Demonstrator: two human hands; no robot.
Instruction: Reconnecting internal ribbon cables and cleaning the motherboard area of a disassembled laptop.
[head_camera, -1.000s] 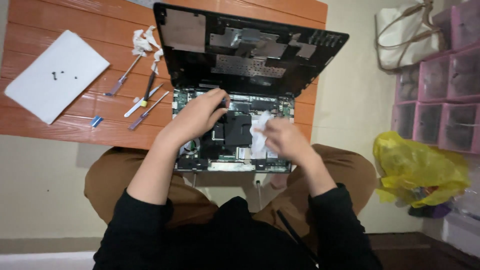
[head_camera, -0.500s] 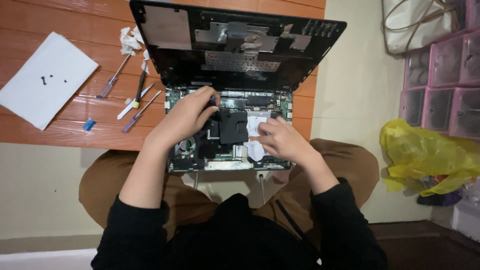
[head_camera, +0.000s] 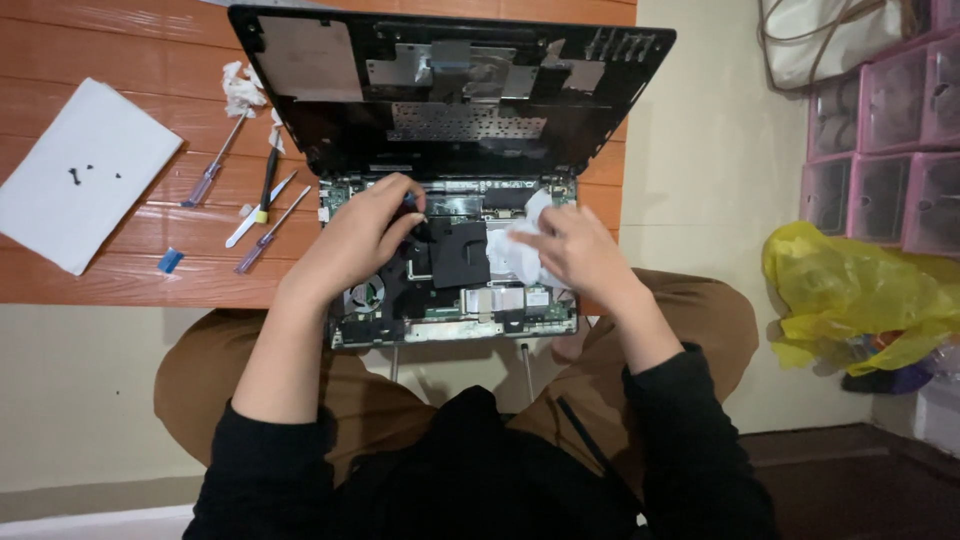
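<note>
The opened laptop (head_camera: 450, 260) lay across the person's lap and on the edge of the wooden table (head_camera: 120, 200), its matte black cover tilted up and its green circuit board, round fan and black square plate exposed. The left hand (head_camera: 365, 235) was curled over the board with fingertips pinched on something small I could not identify, while the right hand (head_camera: 580, 250) was closed on a crumpled white tissue (head_camera: 520, 250) pressed to the board. Thin screwdrivers (head_camera: 265, 215) with clear plastic handles and a white sheet (head_camera: 85, 175) carrying tiny dark screws lay on the table's left part.
</note>
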